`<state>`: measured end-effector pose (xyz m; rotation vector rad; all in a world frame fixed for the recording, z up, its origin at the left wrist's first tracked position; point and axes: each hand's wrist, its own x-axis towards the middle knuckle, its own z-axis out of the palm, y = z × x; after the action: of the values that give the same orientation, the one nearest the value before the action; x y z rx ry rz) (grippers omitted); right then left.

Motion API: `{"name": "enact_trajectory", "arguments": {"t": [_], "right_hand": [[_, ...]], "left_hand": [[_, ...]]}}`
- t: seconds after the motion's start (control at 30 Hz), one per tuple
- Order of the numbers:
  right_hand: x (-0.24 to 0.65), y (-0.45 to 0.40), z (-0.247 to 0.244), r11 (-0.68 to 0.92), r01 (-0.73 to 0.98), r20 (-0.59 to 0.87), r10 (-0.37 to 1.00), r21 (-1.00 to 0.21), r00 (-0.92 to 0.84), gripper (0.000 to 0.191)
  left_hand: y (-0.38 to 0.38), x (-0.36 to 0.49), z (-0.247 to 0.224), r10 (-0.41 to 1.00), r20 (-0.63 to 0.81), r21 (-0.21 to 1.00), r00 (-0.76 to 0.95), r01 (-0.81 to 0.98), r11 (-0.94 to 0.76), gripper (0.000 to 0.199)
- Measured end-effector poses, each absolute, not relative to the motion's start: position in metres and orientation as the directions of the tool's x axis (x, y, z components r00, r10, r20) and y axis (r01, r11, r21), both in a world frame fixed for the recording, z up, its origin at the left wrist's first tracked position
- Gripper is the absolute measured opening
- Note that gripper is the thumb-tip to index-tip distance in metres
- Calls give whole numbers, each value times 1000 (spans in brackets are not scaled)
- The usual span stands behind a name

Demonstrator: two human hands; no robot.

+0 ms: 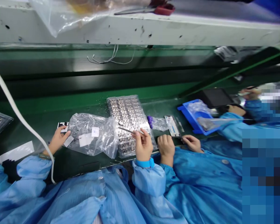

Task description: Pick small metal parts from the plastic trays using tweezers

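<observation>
My left hand (58, 140) is at the left edge of a clear plastic bag (81, 124), its thumb and fingers closed on a small black-and-white piece (62, 125). White labels show on the bag, and what else it holds cannot be made out. Tweezers (126, 129) are pinched in my right hand (144, 144), their tip pointing left toward the bag's right end. Beneath that hand lies a clear tray (130, 113) filled with rows of small metal parts. The bag overlaps the tray's left edge. A blue band circles my right wrist.
Beside me on the right, a co-worker's hands (166, 147) rest near a phone-like part (172, 126). Past it stands a blue bin (191, 119) with plastic bags. A white cable (18, 115) hangs at left. Overhead, a shelf (135, 31) carries red-handled scissors (164, 9).
</observation>
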<state>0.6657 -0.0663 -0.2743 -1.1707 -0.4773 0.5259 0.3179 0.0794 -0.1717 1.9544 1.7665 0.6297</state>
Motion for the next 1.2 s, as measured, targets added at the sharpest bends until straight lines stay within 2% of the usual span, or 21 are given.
{"name": "enact_trajectory", "arguments": {"t": [0.1, 0.2, 0.3, 0.37, 0.43, 0.5, 0.57, 0.63, 0.7, 0.77, 0.83, 0.9, 0.97, 1.03, 1.13, 1.2], "right_hand": [[664, -77, -252, 331, -106, 136, 629, -938, 765, 35], [647, -78, -224, 360, -183, 184, 776, -915, 603, 33], [617, -68, -199, 358, -316, 272, 919, -878, 287, 31], [597, -57, -189, 359, -370, 344, 933, -857, 109, 34], [580, -47, -183, 354, -367, 379, 925, -860, 5, 35], [569, -38, -181, 333, -374, 379, 924, -865, -52, 35], [564, -33, -184, 300, -430, 365, 928, -852, -75, 40], [566, -31, -192, 277, -455, 333, 942, -846, -44, 50], [571, -30, -205, 291, -335, 285, 956, -896, 68, 55], [576, -30, -225, 318, -32, 309, 936, -948, 167, 55], [577, -30, -246, 305, 317, 363, 921, -898, 142, 65], [573, -29, -267, 274, 547, 356, 933, -791, 47, 80], [566, -28, -282, 228, 657, 317, 948, -719, 18, 88], [561, -25, -291, 163, 702, 295, 953, -693, 70, 88], [559, -21, -299, 89, 709, 273, 950, -700, 151, 93], [559, -18, -304, 80, 702, 251, 957, -708, 143, 97]], "left_hand": [[72, 328, -144, 991, 111, 581, 79, 804, -129, 64], [68, 345, -118, 948, 92, 532, 304, 789, -305, 49], [65, 363, -104, 802, -66, 549, 594, 692, -468, 39], [60, 373, -102, 676, -264, 609, 688, 663, -436, 43], [52, 381, -103, 549, -449, 631, 705, 685, -364, 41], [43, 385, -104, 463, -578, 599, 672, 735, -318, 38], [36, 386, -105, 482, -636, 544, 602, 794, -273, 44], [35, 382, -106, 606, -602, 505, 520, 836, -215, 53], [41, 372, -106, 758, -492, 472, 428, 863, -181, 61], [51, 359, -108, 888, -347, 396, 303, 905, -154, 66], [64, 344, -113, 957, -242, 276, 161, 957, -91, 68], [76, 331, -121, 975, -217, 134, 46, 991, -17, 66], [85, 321, -133, 969, -245, -5, -42, 999, 43, 66], [90, 315, -146, 955, -279, -86, -95, 994, 74, 70], [92, 309, -163, 930, -359, -85, -85, 995, 58, 73], [92, 307, -171, 919, -389, -75, -70, 996, 44, 74]]}}
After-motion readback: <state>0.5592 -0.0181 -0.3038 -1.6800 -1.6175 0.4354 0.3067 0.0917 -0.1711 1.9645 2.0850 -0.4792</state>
